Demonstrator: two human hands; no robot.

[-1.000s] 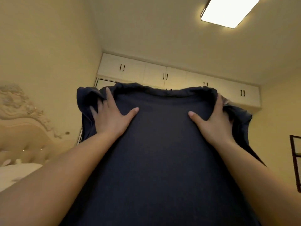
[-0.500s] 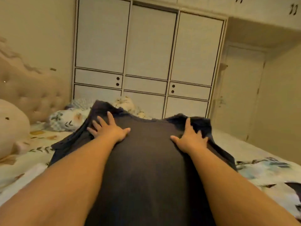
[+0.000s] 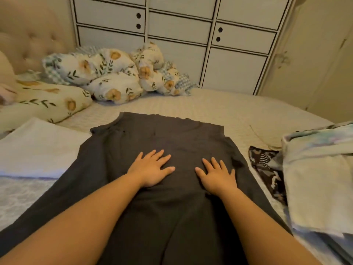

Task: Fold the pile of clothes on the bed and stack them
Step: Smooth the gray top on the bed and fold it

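A dark grey garment point(image 3: 168, 134) lies spread flat on the bed point(image 3: 219, 109), its far edge towards the wardrobe. My left hand point(image 3: 150, 169) rests flat on its middle with the fingers spread. My right hand point(image 3: 217, 174) lies flat beside it, fingers straight, a short gap between the two. A pile of clothes point(image 3: 317, 180) in pale and blue tones sits at the right edge, with a dark patterned piece point(image 3: 267, 169) poking out beneath it. A white folded cloth point(image 3: 36, 148) lies to the left of the garment.
A crumpled floral duvet point(image 3: 114, 73) and a floral pillow point(image 3: 44, 104) fill the far left of the bed, against a tufted headboard point(image 3: 32, 39). A white wardrobe point(image 3: 181, 35) stands behind the bed. Bare quilted bedspread shows beyond the garment.
The garment was held up in the air, then came down and now lies flat on the bed. Both hands moved from its top corners to its middle, and the view tilted down.
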